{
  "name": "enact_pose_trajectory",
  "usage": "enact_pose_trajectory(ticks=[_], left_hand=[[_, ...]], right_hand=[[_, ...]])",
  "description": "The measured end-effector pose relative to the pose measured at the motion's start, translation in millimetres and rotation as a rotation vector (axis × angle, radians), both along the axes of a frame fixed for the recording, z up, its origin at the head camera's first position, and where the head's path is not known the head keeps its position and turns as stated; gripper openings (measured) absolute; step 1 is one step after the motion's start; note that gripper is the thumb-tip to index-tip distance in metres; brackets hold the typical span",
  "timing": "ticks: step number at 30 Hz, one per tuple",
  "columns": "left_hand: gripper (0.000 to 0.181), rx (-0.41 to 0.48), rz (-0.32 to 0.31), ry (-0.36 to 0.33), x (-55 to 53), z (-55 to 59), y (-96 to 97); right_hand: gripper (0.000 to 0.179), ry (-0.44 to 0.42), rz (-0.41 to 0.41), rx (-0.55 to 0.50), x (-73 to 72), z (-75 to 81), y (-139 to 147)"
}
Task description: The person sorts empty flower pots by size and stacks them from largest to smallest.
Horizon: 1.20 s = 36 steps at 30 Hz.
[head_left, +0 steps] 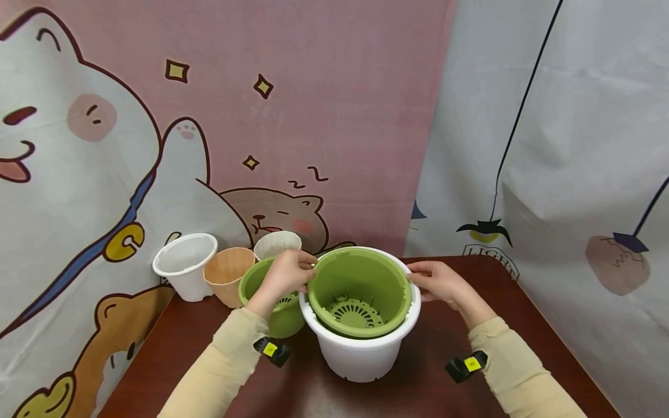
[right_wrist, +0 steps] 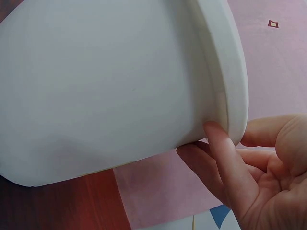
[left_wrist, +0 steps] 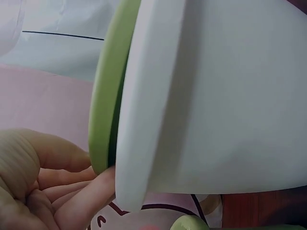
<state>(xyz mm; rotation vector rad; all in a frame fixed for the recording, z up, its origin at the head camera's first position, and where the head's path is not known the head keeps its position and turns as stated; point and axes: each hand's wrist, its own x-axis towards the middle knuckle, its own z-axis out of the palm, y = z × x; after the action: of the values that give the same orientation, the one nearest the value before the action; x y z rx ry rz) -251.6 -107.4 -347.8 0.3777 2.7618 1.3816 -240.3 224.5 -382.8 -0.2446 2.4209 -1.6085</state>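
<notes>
A large white flowerpot (head_left: 360,360) stands upright on the table, with a green flowerpot (head_left: 360,273) nested inside it. The green one's slotted bottom shows, and its rim sits slightly above the white rim. At the left side of that rim, my left hand (head_left: 287,276) pinches the green flowerpot's edge; in the left wrist view the thumb lies on the green rim and a finger reaches under it, against the white rim. On the opposite side, my right hand (head_left: 436,281) grips the white flowerpot's rim, thumb above and fingers beneath, as the right wrist view shows.
A second green pot (head_left: 287,322) stands close to the white one, partly behind my left forearm. Farther left are an orange pot (head_left: 230,270), a small ribbed white pot (head_left: 277,242) and another white pot (head_left: 188,267). Printed cloth (head_left: 355,116) hangs behind the dark red table (head_left: 449,348).
</notes>
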Motion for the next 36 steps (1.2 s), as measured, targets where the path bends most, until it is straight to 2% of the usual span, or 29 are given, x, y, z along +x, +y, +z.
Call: enact_pose_trajectory(ticks=[2,5,9,13,17,22,29,36], left_hand=[[0.028,-0.021,-0.008,0.024,0.8,0.1,-0.7],[0.026,-0.074,-0.006,0.109,1.3,3.0,-3.4],[0.023,-0.033,0.023,0.163,1.0,12.6,-10.2],[0.025,0.057,0.022,0.105,0.6,18.4,-18.7],[0.027,0.070,0.012,0.084,2.1,15.4,-25.7],[0.033,0.048,-0.005,0.101,4.8,10.3,-32.9],[0.040,-0.019,-0.014,0.190,7.0,4.6,-43.6],[0.047,-0.035,-0.009,0.191,8.4,-0.3,-55.0]], right_hand=[[0.043,-0.001,0.002,-0.002,0.2,0.3,0],[0.044,0.000,0.003,-0.001,0.2,0.5,0],[0.044,0.003,-0.001,0.006,0.3,0.3,1],[0.045,0.004,-0.006,0.017,0.6,-0.5,2],[0.045,0.006,-0.006,0.020,0.5,-1.2,2],[0.045,-0.002,-0.011,0.014,-0.8,-2.5,2],[0.045,0.001,-0.004,0.005,-1.1,-2.0,2],[0.045,-0.002,-0.006,0.007,-2.5,-3.1,1]])
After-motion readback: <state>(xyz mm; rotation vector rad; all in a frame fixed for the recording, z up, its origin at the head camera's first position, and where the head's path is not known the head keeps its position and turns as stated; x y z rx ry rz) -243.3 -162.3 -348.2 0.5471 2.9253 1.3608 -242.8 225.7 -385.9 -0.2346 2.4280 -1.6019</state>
